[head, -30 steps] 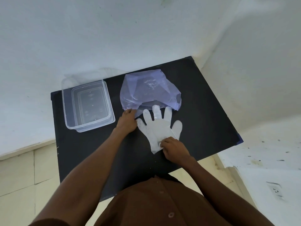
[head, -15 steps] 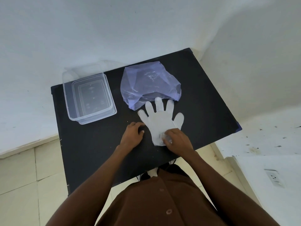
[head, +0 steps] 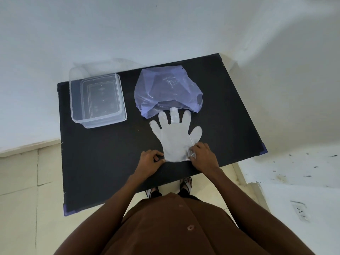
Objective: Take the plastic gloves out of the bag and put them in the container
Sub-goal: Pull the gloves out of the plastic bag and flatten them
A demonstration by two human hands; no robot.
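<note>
A clear plastic glove (head: 175,138) lies flat on the black table (head: 103,162), fingers spread and pointing away from me; its middle fingertip overlaps the mouth of the pale purple plastic bag (head: 166,90) behind it. My left hand (head: 150,161) pinches the left corner of the glove's cuff. My right hand (head: 203,156) pinches the right corner of the cuff, where the plastic is crumpled. The clear rectangular container (head: 96,100) stands at the table's back left, apart from the glove, with nothing visible in it.
White walls close in behind and to the right of the table. My feet (head: 170,188) show under the near edge, on a tiled floor. A wall socket (head: 300,211) is low at the right.
My left hand left the bag's mouth and came to the glove's cuff. The glove slid toward me, out from the bag. My right hand stayed on the cuff.
</note>
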